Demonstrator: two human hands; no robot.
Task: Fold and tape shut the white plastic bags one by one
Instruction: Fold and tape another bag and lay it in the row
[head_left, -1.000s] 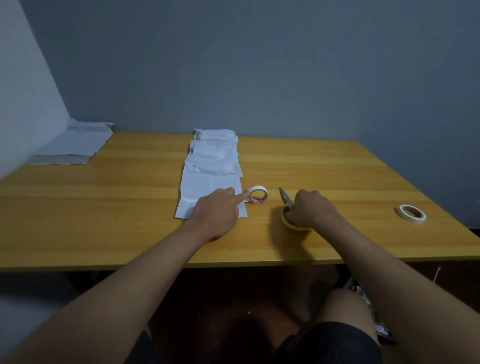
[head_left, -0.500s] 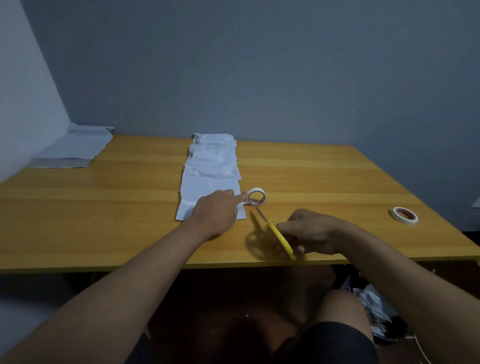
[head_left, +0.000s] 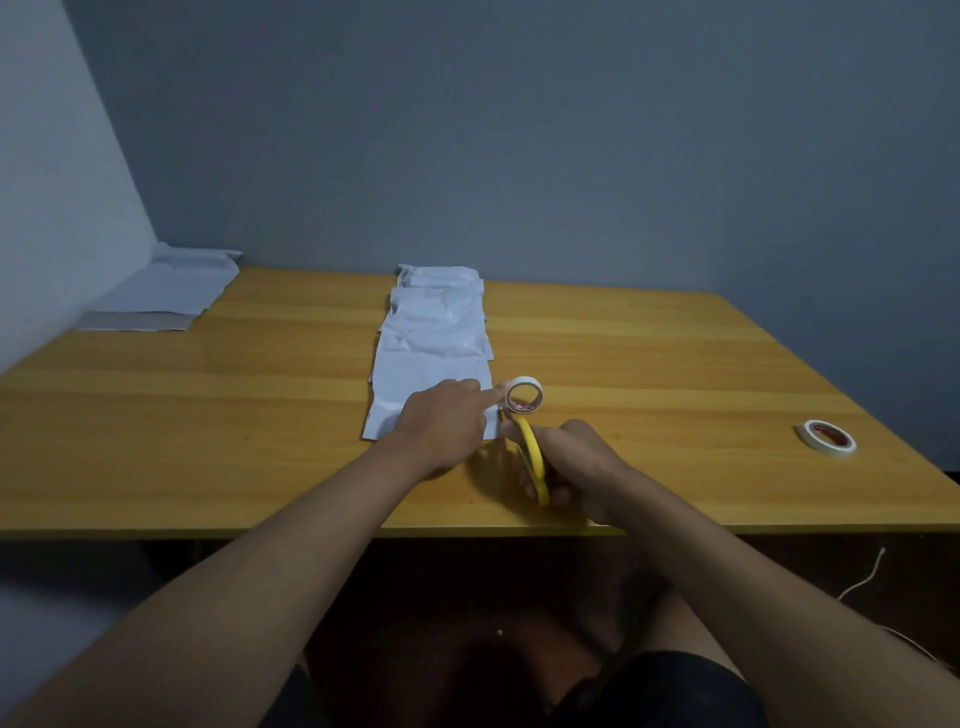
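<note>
A row of white plastic bags (head_left: 434, 332) lies down the middle of the wooden table (head_left: 208, 415). My left hand (head_left: 441, 421) rests on the near right corner of the nearest bag, its index finger stretched out to a white tape roll (head_left: 524, 396) standing on edge just right of the bag. My right hand (head_left: 576, 465) grips yellow-handled scissors (head_left: 532, 457). Their blades point at the short gap between the bag's edge and the roll. The blade tips are mostly hidden behind my left hand.
A second white tape roll (head_left: 827, 437) lies flat near the table's right edge. A stack of white and grey sheets (head_left: 161, 296) sits in the far left corner against the wall. The table's front edge runs just below my wrists.
My right hand picked the scissors up off the table, drew them toward me, then moved them forward and left to the tape roll. My left hand stayed on the bag.
</note>
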